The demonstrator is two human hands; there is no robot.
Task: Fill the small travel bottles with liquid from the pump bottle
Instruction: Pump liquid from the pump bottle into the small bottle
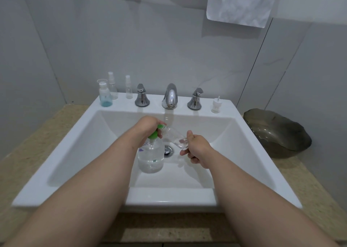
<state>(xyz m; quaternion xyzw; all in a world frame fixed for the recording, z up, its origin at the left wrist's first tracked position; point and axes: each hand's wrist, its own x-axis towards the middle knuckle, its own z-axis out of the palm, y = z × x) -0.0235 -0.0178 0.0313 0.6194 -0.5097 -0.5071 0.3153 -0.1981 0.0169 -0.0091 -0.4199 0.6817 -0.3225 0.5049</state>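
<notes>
In the middle of the frame, a pump bottle (151, 158) with a green pump head is held upright inside the white sink (169, 196), just left of the drain (168, 150); clear liquid is seen in its lower part. The left hand (148, 126) is laid over the pump head, its fingers curled down around the green top. A small clear bottle (174, 137) is held tilted just right of the pump, its open mouth raised to the green nozzle and its base lower and to the right. That base is pinched by the right hand (197, 149) between the thumb and curled fingers. On the sink's back ledge, at centre, a chrome tap (170, 96) is flanked by two handles. At the ledge's left end, a blue-tinted bottle (105, 96) and two clear spray bottles (112, 88) are lined up, well apart from the hands. A small white cap (216, 105) is set at the right end. A dark glass bowl (277, 134) is seen on the beige counter (37, 134) at the right of the frame, and a white towel (242, 4) hangs at upper right.
</notes>
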